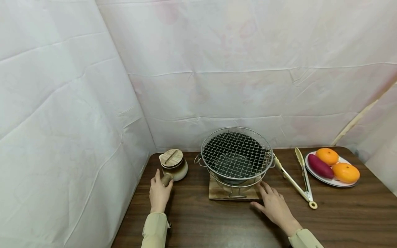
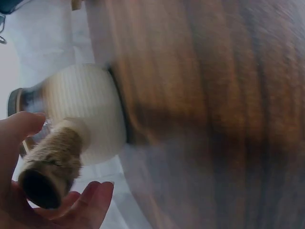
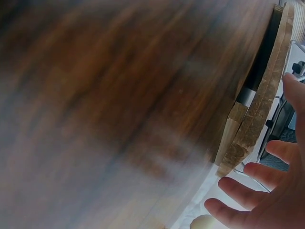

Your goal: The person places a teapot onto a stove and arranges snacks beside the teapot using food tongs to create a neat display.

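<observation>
At the left of the table stands a small cream-and-brown ceramic pot (image 1: 179, 172) with a round wooden lid (image 1: 171, 157). Its rope-wrapped side handle (image 2: 55, 157) points toward my left hand (image 1: 159, 193). The thumb and fingers of that hand lie spread on either side of the handle, with a gap showing below it in the left wrist view. A round wire-mesh grill (image 1: 237, 155) sits on a wooden base (image 1: 217, 192) at the middle. By the base's front right corner is my right hand (image 1: 274, 206), fingers spread, holding nothing; whether a fingertip touches the base I cannot tell.
Metal tongs (image 1: 293, 181) with cream tips lie spread to the right of the grill. Farther right, a white plate (image 1: 325, 179) carries two oranges (image 1: 345, 173) and a purple sweet potato (image 1: 320, 166). White sheeting (image 1: 217, 93) hangs behind and left of the dark wood table (image 1: 198, 224).
</observation>
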Motion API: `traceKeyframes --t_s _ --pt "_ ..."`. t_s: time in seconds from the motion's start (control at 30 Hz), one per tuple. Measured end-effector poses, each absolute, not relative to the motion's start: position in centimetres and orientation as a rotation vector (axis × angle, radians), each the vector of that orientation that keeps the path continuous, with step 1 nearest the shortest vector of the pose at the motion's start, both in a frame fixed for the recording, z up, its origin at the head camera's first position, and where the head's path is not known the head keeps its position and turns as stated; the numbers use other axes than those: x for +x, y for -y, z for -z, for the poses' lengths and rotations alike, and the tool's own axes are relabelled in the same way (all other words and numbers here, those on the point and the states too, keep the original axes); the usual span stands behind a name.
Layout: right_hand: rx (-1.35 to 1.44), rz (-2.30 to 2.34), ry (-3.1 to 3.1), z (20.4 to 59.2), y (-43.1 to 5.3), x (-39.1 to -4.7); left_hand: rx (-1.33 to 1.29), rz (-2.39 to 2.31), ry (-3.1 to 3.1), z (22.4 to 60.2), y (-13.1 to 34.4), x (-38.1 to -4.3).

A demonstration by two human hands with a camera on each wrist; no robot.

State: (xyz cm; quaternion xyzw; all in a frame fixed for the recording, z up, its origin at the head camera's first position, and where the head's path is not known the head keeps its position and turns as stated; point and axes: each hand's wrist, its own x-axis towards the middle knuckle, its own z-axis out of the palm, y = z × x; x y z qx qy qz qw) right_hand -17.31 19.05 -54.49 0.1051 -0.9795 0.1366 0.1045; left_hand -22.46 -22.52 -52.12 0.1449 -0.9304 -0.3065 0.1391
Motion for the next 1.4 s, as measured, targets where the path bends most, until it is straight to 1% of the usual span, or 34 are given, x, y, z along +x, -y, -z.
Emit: traceKeyframes --t_s 0.93,1.4 --pt "0.303 -0.389 2.872 54.9 -19.0 -17.5 0.447 0.788 2.585 53.4 23.1 -23.0" --pt "0.267 -0.301 2.866 55.0 -18.7 -17.7 0.426 0.807 2.565 53.7 23.2 -23.2"
